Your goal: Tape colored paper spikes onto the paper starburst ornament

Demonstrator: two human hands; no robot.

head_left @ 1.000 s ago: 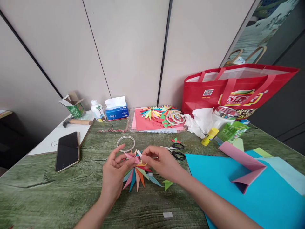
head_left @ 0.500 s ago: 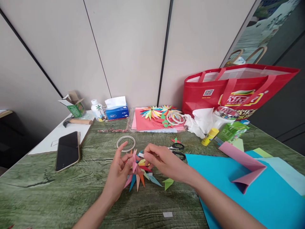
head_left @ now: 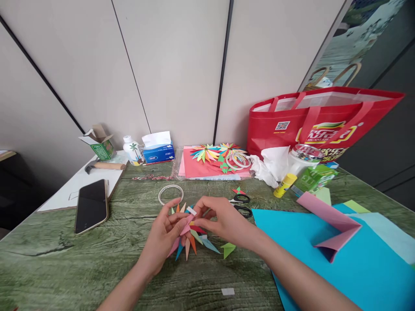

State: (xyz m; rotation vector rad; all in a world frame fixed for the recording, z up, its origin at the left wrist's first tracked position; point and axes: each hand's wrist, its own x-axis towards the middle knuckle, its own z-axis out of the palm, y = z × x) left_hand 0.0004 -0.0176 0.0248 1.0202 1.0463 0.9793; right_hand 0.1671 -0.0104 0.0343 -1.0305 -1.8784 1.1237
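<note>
My left hand [head_left: 164, 235] pinches a folded pink paper point [head_left: 186, 225] between thumb and fingers. A small white strip of tape [head_left: 191, 211] sticks out at the upper end of that point. My right hand [head_left: 217, 218] is closed with its fingertips at the right end of the pink point, next to the strip. Below both hands a multicoloured paper star [head_left: 187, 248] lies on the table, its middle partly hidden by my fingers. Close to its right side is a light green folded paper piece [head_left: 228, 250].
A tape roll [head_left: 170, 195] lies behind the star, and black-handled scissors [head_left: 242, 204] behind my right hand. Blue paper [head_left: 301, 259] with a pink folded sheet [head_left: 337, 222] covers the right side. A phone [head_left: 92, 206] is at left; a white tape piece [head_left: 228, 291] lies in front.
The pink point has turned from upright to slanting up to the right. The white strip, earlier at my right fingertips, now sits against its upper end.
</note>
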